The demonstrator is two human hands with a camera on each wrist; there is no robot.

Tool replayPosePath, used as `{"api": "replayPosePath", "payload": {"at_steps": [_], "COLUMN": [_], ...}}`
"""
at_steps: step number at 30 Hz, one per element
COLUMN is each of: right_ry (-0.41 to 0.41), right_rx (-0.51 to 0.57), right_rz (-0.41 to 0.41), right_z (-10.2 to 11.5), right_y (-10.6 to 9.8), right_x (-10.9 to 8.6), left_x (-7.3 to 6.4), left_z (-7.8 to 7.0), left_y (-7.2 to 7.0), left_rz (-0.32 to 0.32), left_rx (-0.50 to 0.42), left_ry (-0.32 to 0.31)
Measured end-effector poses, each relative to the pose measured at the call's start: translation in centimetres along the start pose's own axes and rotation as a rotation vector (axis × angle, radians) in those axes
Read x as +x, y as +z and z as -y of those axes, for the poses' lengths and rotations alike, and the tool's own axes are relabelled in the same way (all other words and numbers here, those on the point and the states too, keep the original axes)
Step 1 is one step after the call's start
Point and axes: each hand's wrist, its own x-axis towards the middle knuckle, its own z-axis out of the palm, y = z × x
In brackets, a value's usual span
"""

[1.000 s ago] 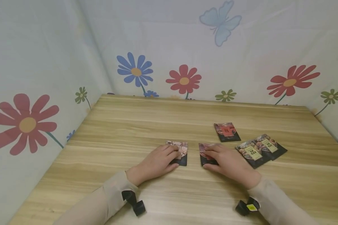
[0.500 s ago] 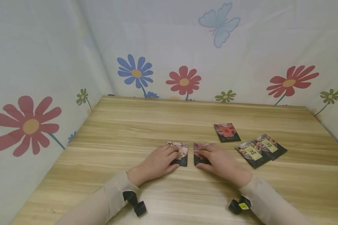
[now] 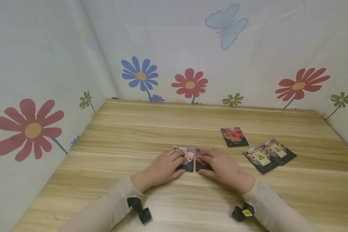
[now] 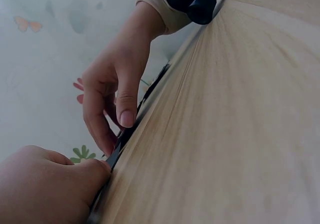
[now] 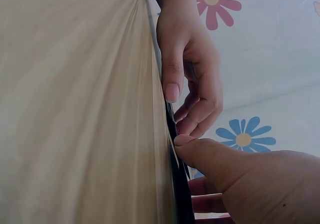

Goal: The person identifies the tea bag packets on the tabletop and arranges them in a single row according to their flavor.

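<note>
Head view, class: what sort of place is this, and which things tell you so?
Perhaps a makeshift recording booth: flower-printed sheeting rises close behind a wood-grain table, and black devices sit at the person's wrists.

No words can be read. The characters on one red label (image 3: 234, 135) and two yellow labels (image 3: 261, 158), on packets (image 3: 265, 168) right of centre, and on the right wrist camera's yellow sticker (image 3: 247, 213), lower right, are too small.
</note>
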Motion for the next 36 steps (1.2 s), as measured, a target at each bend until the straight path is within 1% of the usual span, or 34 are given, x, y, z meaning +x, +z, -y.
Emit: {"api": "replayPosePath", "payload": {"at_steps": [6,13,19,26,31,36], "right_ry": [-0.008,-0.022,-0.015,-0.004,0.025,0.055], "right_rx": [-0.014,-0.013,-0.023,0.011,0.056,-0.013], "right_rz": [-0.001,-0.030,-0.021,-0.029,-0.028,-0.018], "right_z": [0.1,0.2,0.4,0.4,-0.1,-2.0], "right_y": [0.2,0.4,0.3,0.1,-0.8,-2.4], "right_x": [0.1,0.2,0.3,0.3,0.3,0.0], "left_x": [0.0,0.0,0.0,0.0,0.0,0.0], "left_z": [0.0,0.0,-0.1,0.0,0.0,0.1], "left_y": [0.0,0.1,0.1,0.1,0.2,0.2], "left_rz": [0.006,0.009,0.006,-0.011,-0.024,-0.023], "left_rx": [-0.001,-0.004,-0.003,-0.009,0.002,0.006], "left_ry": [-0.004,-0.008,-0.006,0.001,0.007,0.008]}}
